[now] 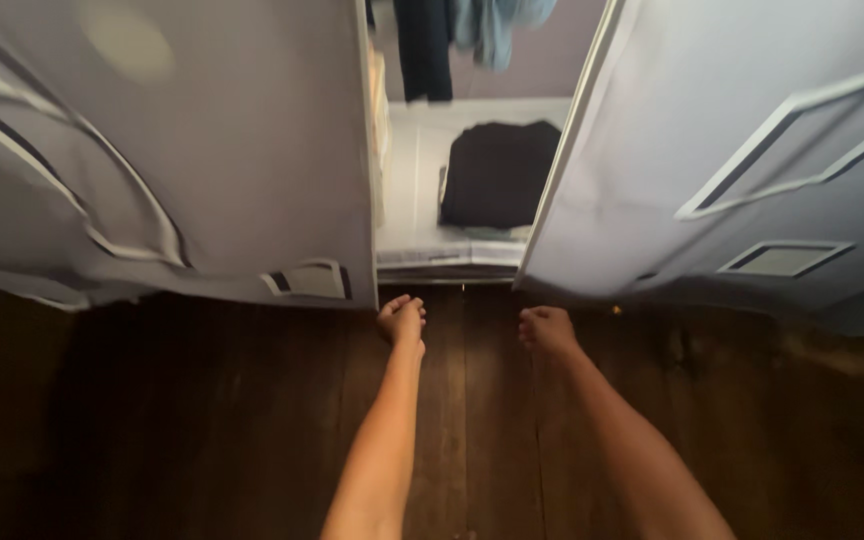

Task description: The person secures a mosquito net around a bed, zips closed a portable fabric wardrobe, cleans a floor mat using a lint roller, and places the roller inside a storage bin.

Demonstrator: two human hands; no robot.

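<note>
Two bare arms reach toward a grey fabric wardrobe. The left hand [402, 322] grips the lower edge of the left door flap [202, 150], and the right hand [547, 330], fingers curled, holds the right door flap [732, 130]. Between the parted upright flaps, folded black clothing [497, 175] lies on the wardrobe's white shelf [417, 200], near its front edge.

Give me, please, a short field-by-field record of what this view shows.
Setting: fabric wardrobe on a dark wood floor
Flaps: left and right flap parted
Left hand: fingers curled, at the left flap's lower edge
Right hand: closed, at the right flap's lower edge
Shelf: folded black garment
Above: hanging clothes, dark and blue
</note>
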